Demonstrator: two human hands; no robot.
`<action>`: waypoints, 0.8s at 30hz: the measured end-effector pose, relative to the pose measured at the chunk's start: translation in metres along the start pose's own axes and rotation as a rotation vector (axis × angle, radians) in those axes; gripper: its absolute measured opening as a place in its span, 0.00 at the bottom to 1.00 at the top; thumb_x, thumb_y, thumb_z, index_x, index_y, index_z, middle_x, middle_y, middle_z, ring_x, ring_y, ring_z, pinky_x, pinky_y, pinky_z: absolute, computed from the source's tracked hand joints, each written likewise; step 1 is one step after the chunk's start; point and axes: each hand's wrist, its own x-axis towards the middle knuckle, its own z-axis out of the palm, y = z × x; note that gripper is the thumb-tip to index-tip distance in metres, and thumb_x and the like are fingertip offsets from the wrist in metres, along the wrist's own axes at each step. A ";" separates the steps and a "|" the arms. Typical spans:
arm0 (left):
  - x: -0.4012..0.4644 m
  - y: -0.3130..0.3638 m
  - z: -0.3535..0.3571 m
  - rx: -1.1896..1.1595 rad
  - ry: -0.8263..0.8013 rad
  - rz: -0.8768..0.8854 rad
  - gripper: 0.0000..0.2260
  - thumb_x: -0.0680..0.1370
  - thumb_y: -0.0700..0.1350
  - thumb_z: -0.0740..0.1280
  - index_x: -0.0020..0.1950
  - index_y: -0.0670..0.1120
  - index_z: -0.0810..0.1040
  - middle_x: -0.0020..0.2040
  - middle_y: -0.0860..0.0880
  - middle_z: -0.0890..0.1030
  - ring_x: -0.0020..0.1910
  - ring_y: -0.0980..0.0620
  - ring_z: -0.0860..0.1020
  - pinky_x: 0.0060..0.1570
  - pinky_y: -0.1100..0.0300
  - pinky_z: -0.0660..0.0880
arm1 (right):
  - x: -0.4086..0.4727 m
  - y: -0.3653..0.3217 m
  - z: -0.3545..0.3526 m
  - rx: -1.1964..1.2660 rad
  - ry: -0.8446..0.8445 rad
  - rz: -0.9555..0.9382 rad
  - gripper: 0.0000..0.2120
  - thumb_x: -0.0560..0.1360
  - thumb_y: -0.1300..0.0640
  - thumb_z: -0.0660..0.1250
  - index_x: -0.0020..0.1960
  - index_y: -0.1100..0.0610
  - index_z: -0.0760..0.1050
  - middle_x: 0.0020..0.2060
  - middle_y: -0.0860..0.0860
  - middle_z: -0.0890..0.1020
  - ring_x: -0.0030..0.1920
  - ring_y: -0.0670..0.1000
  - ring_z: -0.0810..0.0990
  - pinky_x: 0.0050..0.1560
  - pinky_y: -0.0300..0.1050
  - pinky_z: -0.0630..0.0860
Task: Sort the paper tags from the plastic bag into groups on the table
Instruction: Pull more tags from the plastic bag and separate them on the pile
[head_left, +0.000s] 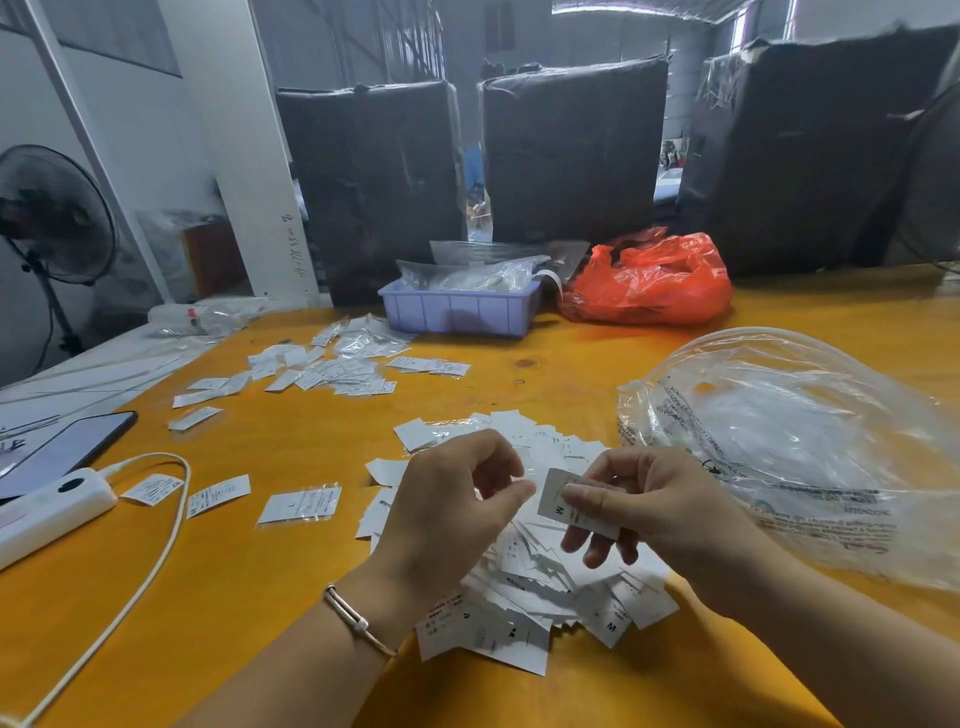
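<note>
A loose heap of white paper tags (524, 587) lies on the yellow table (311, 623) right under both hands. My right hand (649, 509) pinches a small stack of tags (558, 501) marked "M" between thumb and fingers, just above the heap. My left hand (447, 509) hovers beside it with fingers curled, its thumb tip near the stack's left edge; whether it holds a tag is unclear. The big clear plastic bag (800, 447) lies open to the right. Separate tags in small sleeves (301, 504) lie to the left, and a further group (343, 366) sits farther back.
A phone (67, 449) and a white power bank (47, 512) with a cable (150, 566) sit at the left edge. A lilac tray (457, 312) with bagged items and a red plastic bag (649, 283) stand at the back, before black-wrapped bales (571, 150).
</note>
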 end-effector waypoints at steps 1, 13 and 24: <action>0.000 0.000 0.000 -0.028 -0.003 -0.010 0.08 0.74 0.42 0.75 0.44 0.51 0.78 0.32 0.56 0.78 0.32 0.60 0.76 0.32 0.73 0.68 | 0.000 0.000 0.000 -0.005 0.003 -0.015 0.16 0.68 0.53 0.70 0.42 0.67 0.77 0.33 0.61 0.84 0.29 0.55 0.82 0.24 0.38 0.70; 0.000 0.007 -0.006 -0.131 -0.199 0.034 0.07 0.74 0.39 0.67 0.41 0.50 0.82 0.40 0.52 0.79 0.40 0.54 0.77 0.33 0.63 0.73 | -0.002 0.003 0.006 -0.183 0.123 -0.252 0.05 0.70 0.62 0.75 0.36 0.60 0.80 0.28 0.55 0.83 0.27 0.52 0.81 0.26 0.32 0.71; 0.002 0.004 -0.007 -0.036 -0.094 0.125 0.02 0.74 0.40 0.74 0.43 0.41 0.84 0.39 0.50 0.79 0.35 0.52 0.76 0.32 0.56 0.75 | 0.001 0.001 -0.002 -0.151 0.045 -0.111 0.03 0.73 0.62 0.72 0.45 0.61 0.80 0.36 0.53 0.86 0.36 0.52 0.85 0.31 0.36 0.74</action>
